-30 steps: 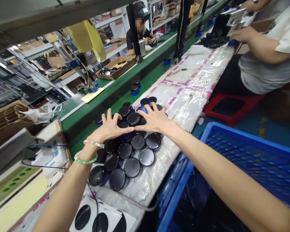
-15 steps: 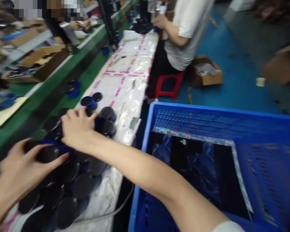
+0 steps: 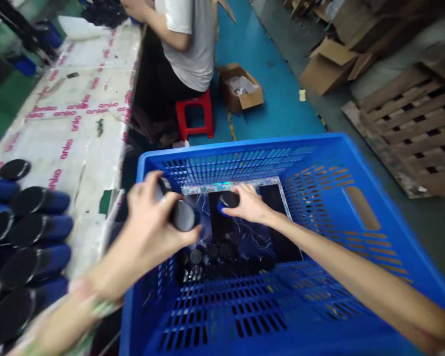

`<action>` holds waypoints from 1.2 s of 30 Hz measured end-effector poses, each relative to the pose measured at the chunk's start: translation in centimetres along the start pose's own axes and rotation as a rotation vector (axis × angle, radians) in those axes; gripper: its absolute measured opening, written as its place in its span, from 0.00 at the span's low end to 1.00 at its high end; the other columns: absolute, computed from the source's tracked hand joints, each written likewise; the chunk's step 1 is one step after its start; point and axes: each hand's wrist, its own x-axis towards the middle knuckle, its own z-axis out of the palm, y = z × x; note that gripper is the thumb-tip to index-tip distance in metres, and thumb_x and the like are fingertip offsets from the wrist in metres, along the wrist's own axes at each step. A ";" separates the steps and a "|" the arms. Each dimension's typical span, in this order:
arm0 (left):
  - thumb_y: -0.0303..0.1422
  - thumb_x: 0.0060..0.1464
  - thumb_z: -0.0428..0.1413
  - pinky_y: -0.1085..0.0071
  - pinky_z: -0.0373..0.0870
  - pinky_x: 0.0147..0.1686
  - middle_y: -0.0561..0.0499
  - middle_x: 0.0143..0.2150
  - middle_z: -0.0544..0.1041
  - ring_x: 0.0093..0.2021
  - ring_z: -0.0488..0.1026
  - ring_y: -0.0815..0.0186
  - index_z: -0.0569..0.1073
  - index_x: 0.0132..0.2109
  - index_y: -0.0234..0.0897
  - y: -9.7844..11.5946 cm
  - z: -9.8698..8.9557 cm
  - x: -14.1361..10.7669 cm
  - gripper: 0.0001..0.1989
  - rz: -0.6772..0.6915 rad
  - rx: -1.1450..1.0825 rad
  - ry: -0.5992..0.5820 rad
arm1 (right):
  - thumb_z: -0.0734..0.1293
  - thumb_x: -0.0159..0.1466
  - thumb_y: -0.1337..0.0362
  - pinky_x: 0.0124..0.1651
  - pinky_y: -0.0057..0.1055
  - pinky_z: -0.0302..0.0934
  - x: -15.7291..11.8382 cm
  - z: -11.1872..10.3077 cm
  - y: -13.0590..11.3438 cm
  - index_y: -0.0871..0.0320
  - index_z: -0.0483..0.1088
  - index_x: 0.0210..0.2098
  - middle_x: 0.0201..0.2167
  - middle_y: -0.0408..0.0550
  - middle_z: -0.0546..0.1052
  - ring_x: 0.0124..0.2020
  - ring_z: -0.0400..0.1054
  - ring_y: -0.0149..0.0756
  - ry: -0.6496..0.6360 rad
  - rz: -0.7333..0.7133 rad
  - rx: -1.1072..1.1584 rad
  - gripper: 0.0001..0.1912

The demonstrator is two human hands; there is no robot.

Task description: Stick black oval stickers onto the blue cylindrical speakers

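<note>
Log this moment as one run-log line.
left hand: holds black-topped blue cylinder | right hand: holds second cylinder | location: above blue plastic crate

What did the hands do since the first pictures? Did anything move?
Both hands moved from the pile of black-and-blue round cylinders on the plastic-covered bench over to the blue plastic crate. The left hand and the right hand each picked up a cylinder and now hold it above the crate. The person in the white T-shirt still sits on the red stool.
</note>
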 end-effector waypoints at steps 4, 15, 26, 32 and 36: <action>0.49 0.38 0.62 0.44 0.51 0.59 0.36 0.63 0.56 0.64 0.46 0.37 0.73 0.44 0.33 7.8 16.7 3.5 0.29 -0.009 0.005 -0.432 | 0.67 0.61 0.55 0.48 0.47 0.61 -5.2 6.3 15.5 0.61 0.66 0.47 0.49 0.53 0.68 0.51 0.62 0.46 -0.251 0.268 -0.077 0.20; 0.59 0.48 0.52 0.43 0.51 0.57 0.35 0.68 0.45 0.65 0.42 0.32 0.65 0.58 0.34 17.2 40.3 -2.1 0.39 -0.147 0.073 -0.748 | 0.65 0.64 0.59 0.51 0.48 0.61 -9.8 18.7 27.0 0.58 0.63 0.54 0.54 0.52 0.66 0.52 0.63 0.44 -0.730 0.255 -0.011 0.20; 0.38 0.60 0.53 0.52 0.66 0.51 0.44 0.55 0.67 0.52 0.67 0.57 0.66 0.54 0.36 8.6 37.2 -0.4 0.17 0.014 0.050 -0.870 | 0.64 0.65 0.59 0.52 0.49 0.61 -4.2 17.6 23.8 0.57 0.61 0.57 0.57 0.53 0.63 0.53 0.63 0.45 -0.647 0.222 0.133 0.22; 0.37 0.60 0.53 0.53 0.67 0.50 0.44 0.56 0.67 0.52 0.68 0.57 0.66 0.55 0.36 7.8 37.2 -3.7 0.17 -0.044 0.019 -0.884 | 0.64 0.65 0.60 0.53 0.49 0.60 -4.9 20.1 21.5 0.56 0.61 0.57 0.59 0.53 0.62 0.54 0.62 0.45 -0.675 0.235 0.118 0.22; 0.38 0.60 0.53 0.51 0.67 0.50 0.43 0.56 0.66 0.53 0.67 0.56 0.65 0.55 0.36 7.5 37.4 -4.8 0.19 -0.216 0.095 -0.850 | 0.64 0.65 0.60 0.54 0.51 0.58 -5.4 21.6 20.3 0.56 0.60 0.57 0.60 0.53 0.59 0.56 0.59 0.47 -0.651 0.186 0.137 0.22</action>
